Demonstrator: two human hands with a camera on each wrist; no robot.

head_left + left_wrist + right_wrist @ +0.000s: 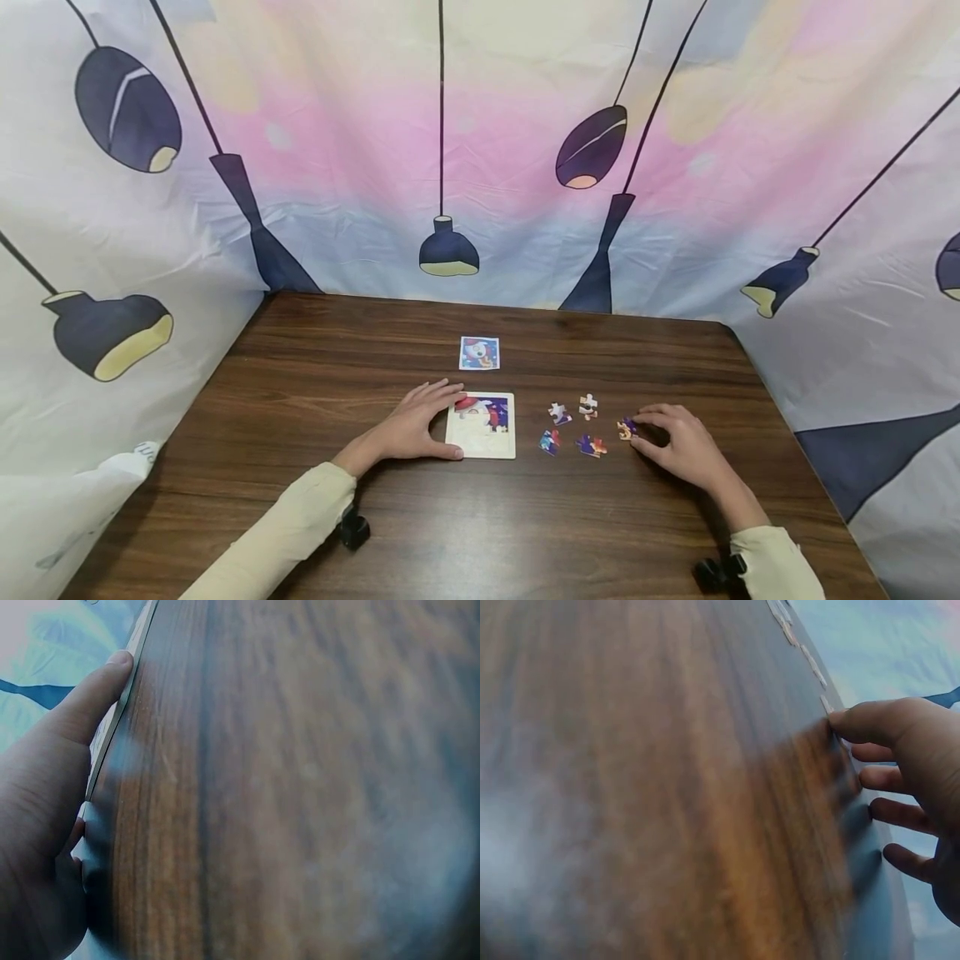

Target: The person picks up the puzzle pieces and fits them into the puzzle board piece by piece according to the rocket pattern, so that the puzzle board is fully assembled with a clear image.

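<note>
A square jigsaw puzzle board [483, 446] with a pale rim lies on the table, its upper part filled with pieces of a red and white picture. My left hand [412, 421] holds the board at its left side, thumb at the lower left corner and fingers by the upper left. Over to the right, my right hand [682, 443] pinches a purple and orange puzzle piece [626, 429] between thumb and fingers, at table level. In the right wrist view the thumb hides most of that piece.
Several loose puzzle pieces [591, 446] lie between the board and my right hand. A small square picture card [479, 353] sits beyond the board. The brown wooden table [360, 333] ends at a patterned cloth [510, 150] hanging behind and at the sides.
</note>
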